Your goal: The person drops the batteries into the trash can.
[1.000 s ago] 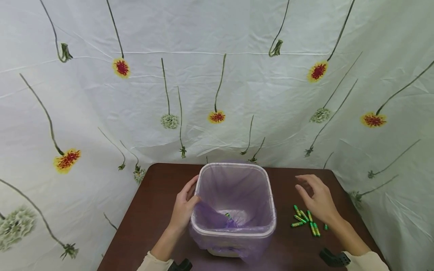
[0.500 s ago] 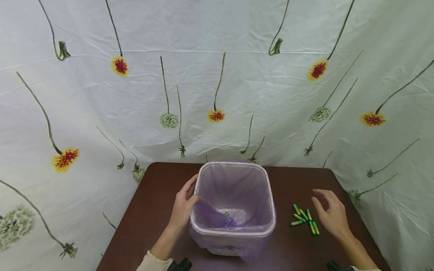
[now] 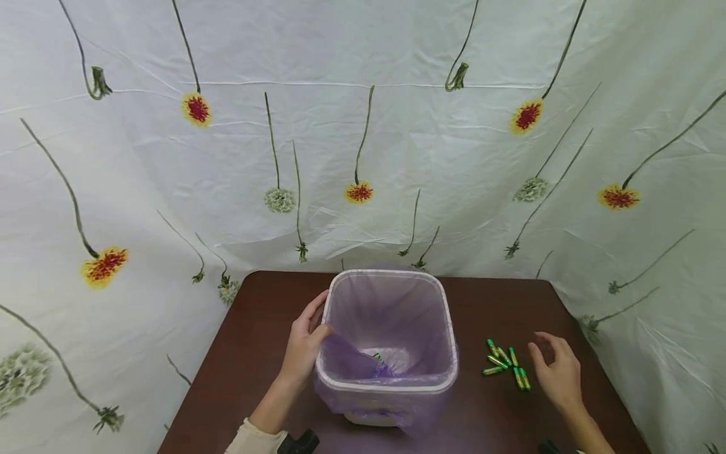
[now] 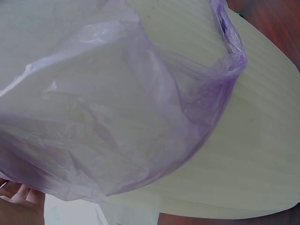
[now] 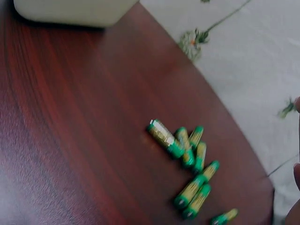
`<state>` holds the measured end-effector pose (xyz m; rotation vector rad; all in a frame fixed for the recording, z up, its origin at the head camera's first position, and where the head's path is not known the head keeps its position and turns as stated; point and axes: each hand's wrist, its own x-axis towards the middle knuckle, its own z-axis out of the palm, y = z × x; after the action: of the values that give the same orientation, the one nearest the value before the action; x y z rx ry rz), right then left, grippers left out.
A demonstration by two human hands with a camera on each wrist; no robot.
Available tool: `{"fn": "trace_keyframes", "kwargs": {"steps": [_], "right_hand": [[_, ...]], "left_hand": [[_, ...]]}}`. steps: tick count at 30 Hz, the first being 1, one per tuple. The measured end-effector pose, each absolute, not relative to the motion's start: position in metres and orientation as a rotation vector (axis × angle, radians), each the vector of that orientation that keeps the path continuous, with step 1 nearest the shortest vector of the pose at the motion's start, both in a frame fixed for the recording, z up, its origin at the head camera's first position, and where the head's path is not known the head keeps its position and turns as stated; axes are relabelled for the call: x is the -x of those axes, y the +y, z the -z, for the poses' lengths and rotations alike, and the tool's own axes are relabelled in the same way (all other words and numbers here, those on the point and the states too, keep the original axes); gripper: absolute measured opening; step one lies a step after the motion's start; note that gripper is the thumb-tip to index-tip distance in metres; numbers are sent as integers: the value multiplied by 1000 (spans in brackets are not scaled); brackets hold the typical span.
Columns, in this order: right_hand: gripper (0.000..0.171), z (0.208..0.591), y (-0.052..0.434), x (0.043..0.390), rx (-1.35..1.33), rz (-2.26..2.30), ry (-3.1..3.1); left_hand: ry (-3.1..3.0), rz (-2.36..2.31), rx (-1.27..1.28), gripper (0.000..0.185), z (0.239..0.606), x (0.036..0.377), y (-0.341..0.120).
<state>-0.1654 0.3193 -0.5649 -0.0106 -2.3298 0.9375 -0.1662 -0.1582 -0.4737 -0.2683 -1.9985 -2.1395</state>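
Observation:
My left hand (image 3: 304, 343) grips the left rim of a pale bin (image 3: 391, 389), its thumb over the edge and its fingers outside. A thin purple bag (image 3: 391, 302) lines the bin and folds over the rim; in the left wrist view the bag (image 4: 140, 117) hangs loosely down the wall. A green battery (image 3: 378, 357) shows at the bottom inside. To the right lie several green and gold batteries (image 3: 502, 362). Just right of them is my right hand (image 3: 558, 372), fingers loosely bent, holding nothing visible. The right wrist view shows one battery (image 5: 225, 217) lying apart from the others.
The dark wooden table (image 3: 476, 302) has rounded far corners. A white cloth (image 3: 317, 139) printed with flowers hangs behind it and along both sides. Black straps with cameras (image 3: 299, 442) sit on the wrists.
My right hand has moved right and nearer to me, past the pile of batteries. The single battery at the pile's right is now hidden in the head view. The left hand keeps its hold.

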Motion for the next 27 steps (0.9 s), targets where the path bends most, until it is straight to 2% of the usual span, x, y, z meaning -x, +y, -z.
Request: {"fn": "trace_keyframes", "kwargs": {"steps": [10, 19, 27], "right_hand": [[38, 610, 334, 164, 249, -946, -2417], [52, 643, 341, 159, 588, -967, -2515], [50, 654, 340, 159, 707, -929, -2539]], "left_hand": [[-2000, 2155, 273, 68, 475, 166, -160], [-1998, 2153, 248, 68, 473, 164, -160], [-2001, 2160, 248, 69, 474, 165, -159]]}}
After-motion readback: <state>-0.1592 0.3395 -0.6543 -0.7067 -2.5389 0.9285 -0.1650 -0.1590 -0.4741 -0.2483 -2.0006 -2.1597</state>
